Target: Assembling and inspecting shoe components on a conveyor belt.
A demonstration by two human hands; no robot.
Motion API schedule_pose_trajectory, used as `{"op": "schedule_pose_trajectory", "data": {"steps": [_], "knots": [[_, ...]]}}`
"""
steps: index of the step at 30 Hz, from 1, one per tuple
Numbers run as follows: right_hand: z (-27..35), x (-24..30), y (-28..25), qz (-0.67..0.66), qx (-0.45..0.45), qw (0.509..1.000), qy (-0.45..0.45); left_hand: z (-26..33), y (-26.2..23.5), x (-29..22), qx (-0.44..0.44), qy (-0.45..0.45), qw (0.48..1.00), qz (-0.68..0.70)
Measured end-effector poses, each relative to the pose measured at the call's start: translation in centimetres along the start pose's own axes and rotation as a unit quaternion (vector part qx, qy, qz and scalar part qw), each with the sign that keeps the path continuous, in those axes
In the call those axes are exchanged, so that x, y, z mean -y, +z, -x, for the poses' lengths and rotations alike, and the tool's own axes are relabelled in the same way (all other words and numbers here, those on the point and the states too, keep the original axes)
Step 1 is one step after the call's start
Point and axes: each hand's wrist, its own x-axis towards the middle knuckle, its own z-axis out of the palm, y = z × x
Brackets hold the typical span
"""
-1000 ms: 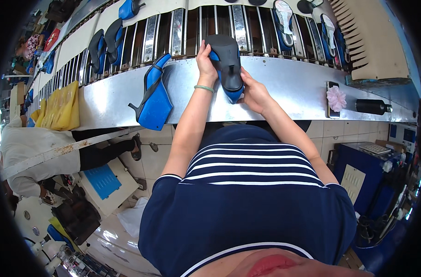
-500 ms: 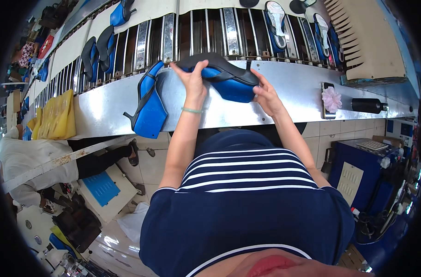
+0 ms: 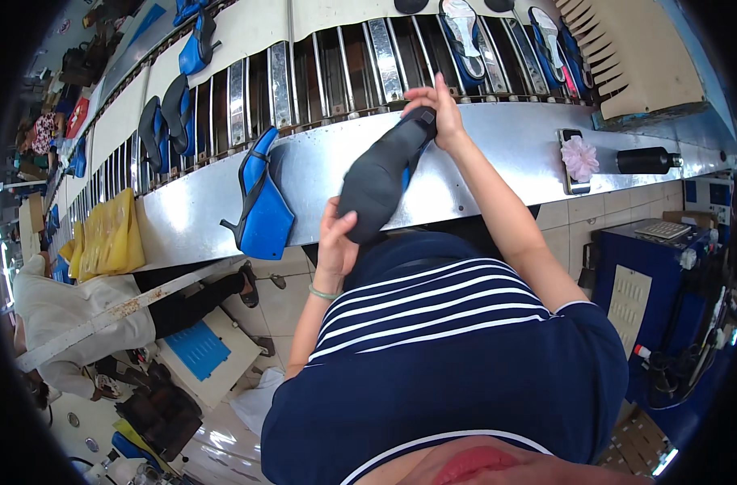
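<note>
the left hand [image 3: 336,242] cups the near, rounded end of a dark shoe sole [image 3: 378,179], fingers curled up around its edge, while the right hand [image 3: 435,109] pinches the far end between thumb and fingertips. the sole hangs tilted over the front lip of the metal workbench [image 3: 498,153], its underside turned up; a sliver of blue shows behind it, too hidden to identify. just left lies a blue sandal [image 3: 263,212] with a dark strap. beyond runs a slatted conveyor [image 3: 336,73] carrying more footwear, cut off at the top edge. a black bottle [image 3: 647,160] and pink flower [image 3: 579,157] sit to the right.
</note>
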Motion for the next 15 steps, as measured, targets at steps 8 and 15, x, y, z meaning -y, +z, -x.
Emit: {"op": "schedule_pose_trajectory", "data": {"steps": [8, 15], "knots": [[-3.2, 1.1, 2.5, 0.093, 0.23, 0.967, 0.062, -7.2, 0.8, 0.4, 0.048, -0.136, 0.988, -0.054], [-4.8, 1.0, 4.6, 0.041, 0.187, 0.981, 0.014, -12.0, 1.8, 1.7, 0.097, -0.077, 0.99, -0.062]]}}
